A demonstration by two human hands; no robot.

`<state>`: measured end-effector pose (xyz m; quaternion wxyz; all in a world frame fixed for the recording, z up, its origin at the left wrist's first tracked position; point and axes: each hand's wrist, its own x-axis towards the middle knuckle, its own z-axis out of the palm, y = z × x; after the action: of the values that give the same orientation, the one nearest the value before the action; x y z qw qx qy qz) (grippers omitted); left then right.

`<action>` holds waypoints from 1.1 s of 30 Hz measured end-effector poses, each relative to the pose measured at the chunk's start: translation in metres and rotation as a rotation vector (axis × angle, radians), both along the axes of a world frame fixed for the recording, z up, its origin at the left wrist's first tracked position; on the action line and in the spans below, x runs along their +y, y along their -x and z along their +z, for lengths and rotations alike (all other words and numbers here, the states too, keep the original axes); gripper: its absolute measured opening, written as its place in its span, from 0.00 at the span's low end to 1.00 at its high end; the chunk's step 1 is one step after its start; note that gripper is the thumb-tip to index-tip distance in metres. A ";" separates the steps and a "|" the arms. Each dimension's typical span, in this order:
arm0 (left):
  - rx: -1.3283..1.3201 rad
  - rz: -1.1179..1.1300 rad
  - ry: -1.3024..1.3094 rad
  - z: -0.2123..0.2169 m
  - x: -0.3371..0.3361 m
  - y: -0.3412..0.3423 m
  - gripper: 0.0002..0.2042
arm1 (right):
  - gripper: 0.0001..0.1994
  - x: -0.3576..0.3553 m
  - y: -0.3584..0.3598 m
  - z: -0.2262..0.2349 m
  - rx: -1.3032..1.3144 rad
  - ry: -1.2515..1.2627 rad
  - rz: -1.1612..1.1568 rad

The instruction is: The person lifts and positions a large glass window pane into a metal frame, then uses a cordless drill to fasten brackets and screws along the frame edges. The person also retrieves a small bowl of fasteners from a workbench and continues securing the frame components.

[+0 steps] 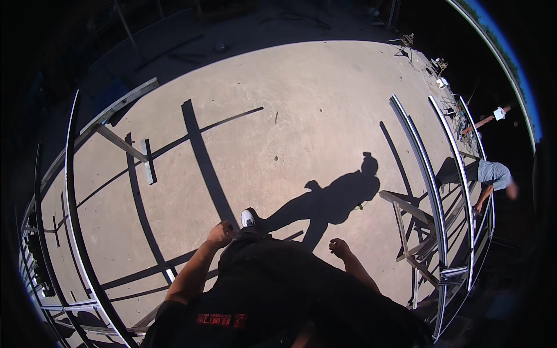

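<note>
My left hand hangs beside my dark clothing, just left of my white shoe. Its fingers are curled in, and no object shows in them. On the other side, my right hand hangs over the concrete floor. The fingers there are loosely bent with small gaps between them, and nothing is seen in the grasp. Neither hand touches the long metal bars. A dark metal bar runs along the left side, and a shiny metal bar lies to the right.
Long bars rest on a wooden sawhorse at the right. Beyond them a person in a grey top bends over, one arm toward the bars. At the left, a support frame carries more bars. Clutter lies at the far right.
</note>
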<state>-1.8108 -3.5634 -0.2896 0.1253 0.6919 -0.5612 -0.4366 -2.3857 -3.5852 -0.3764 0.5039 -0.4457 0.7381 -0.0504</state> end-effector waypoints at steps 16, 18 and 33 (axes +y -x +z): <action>-0.222 0.227 -0.275 -0.024 -0.421 -0.234 0.16 | 0.11 -0.434 -0.120 -0.072 -0.241 -0.276 0.202; -0.155 0.325 -0.393 -0.046 -0.415 -0.222 0.15 | 0.11 -0.569 -0.128 -0.057 -0.105 -0.218 0.179; -0.034 0.196 -0.677 -0.104 -0.760 -0.289 0.12 | 0.17 -1.140 -0.303 0.054 -0.272 0.297 0.045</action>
<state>-1.5213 -4.3237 -0.3936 -0.0791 0.7518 -0.3177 -0.5724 -2.0830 -4.7257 -0.3224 0.5288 -0.5207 0.6375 -0.2072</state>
